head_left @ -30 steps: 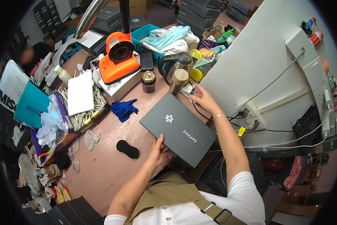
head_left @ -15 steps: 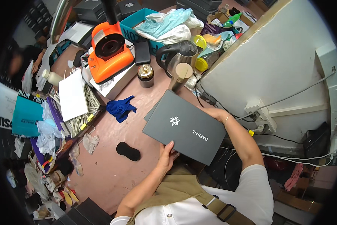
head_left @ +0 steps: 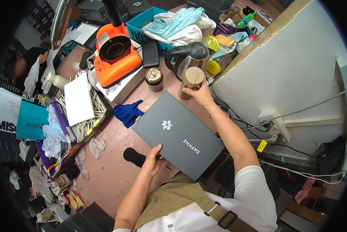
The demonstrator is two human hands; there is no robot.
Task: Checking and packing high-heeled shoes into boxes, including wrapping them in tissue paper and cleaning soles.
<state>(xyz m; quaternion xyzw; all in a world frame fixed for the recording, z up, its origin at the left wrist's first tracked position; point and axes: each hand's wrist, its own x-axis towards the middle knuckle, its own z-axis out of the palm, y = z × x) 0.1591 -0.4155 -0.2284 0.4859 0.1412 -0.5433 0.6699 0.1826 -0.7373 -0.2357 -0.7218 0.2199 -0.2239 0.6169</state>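
left hand holds the near edge of a flat dark grey box | right hand at its far corner, touching a tan cup | black kettle just behind | blue cloth beside box on pink table

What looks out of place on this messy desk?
The flat dark grey box juts over the table edge, steadied by the left hand. A crumpled blue cloth lies loose beside it, and wrappers litter the left side.

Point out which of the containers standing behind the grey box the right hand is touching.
The tall beige tumbler: the right hand touches it. The short dark jar and kettle stand untouched.
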